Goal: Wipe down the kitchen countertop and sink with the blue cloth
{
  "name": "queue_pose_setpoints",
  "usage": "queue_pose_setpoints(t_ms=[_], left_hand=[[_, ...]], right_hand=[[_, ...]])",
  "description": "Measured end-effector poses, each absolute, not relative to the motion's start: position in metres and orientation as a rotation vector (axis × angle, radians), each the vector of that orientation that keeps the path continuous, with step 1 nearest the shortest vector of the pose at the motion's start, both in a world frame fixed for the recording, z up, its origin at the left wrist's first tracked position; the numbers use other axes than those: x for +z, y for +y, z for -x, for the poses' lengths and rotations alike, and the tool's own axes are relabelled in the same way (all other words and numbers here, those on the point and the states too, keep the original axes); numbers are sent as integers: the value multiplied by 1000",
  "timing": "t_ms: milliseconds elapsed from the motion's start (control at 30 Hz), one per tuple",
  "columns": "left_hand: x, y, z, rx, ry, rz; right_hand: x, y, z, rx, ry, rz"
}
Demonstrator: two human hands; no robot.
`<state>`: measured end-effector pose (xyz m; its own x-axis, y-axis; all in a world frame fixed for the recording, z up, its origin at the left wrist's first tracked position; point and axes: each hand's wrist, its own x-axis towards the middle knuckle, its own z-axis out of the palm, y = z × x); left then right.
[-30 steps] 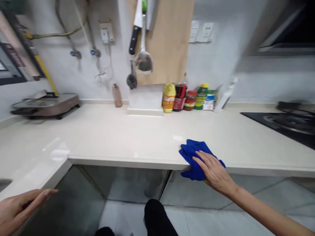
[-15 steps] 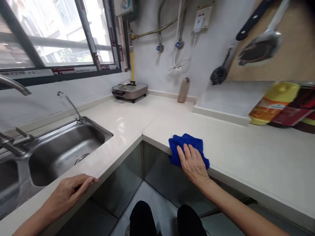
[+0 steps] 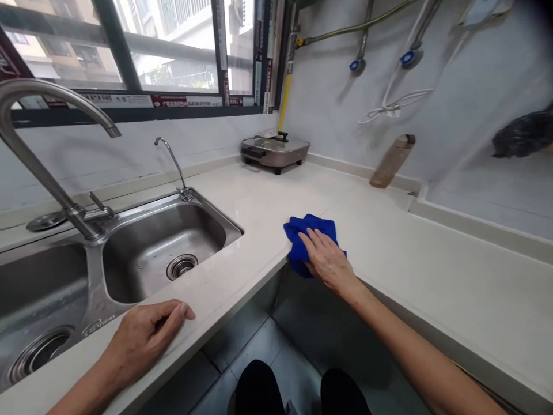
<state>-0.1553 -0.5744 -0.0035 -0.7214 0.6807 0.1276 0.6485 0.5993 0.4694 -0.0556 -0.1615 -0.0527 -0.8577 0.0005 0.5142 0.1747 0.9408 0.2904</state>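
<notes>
A blue cloth (image 3: 322, 226) lies bunched over the front edge of the white countertop (image 3: 389, 242), near the inner corner, with part of it hanging down. My right hand (image 3: 326, 259) grips the cloth, its fingers spread across the top and the thumb at the edge. On the counter strip in front of the steel sink (image 3: 162, 242) rests my left hand (image 3: 151, 334), fingers curled and pressed together, with nothing visible in it.
Behind the sink rise a large faucet (image 3: 47, 150) and a small faucet (image 3: 173, 161). An electric pan (image 3: 276, 151) stands in the back corner. Further right, a brown bottle (image 3: 391, 164) stands by the wall. Cabinets lie below the counter.
The view has turned to the right-hand side's opposite, toward the sink. My right hand and the blue cloth have moved left along the edge, closer to the corner. My left hand remains near the sink.
</notes>
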Motion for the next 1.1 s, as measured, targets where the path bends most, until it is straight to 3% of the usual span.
queue_pose_setpoints(t_ms=[233,400,567,733,867,1100], left_hand=[[4,-563,153,698,2733,-1012],[1,-560,159,765,2685,-956],[7,-560,160,851,2612,-886],[14,-558,157,995,2587,-885],[16,-564,157,1083,2607,-831],[19,-644,91,1298,2923,-230]], right_hand=[[-110,-215,84,100,-1991,126],[-146,-299,105,704,-1657,264],[-156,-389,94,955,-1586,295],[-164,-461,72,889,-1695,213],[-162,-494,65,592,-1786,-113],[-121,-438,71,260,-2018,-952]])
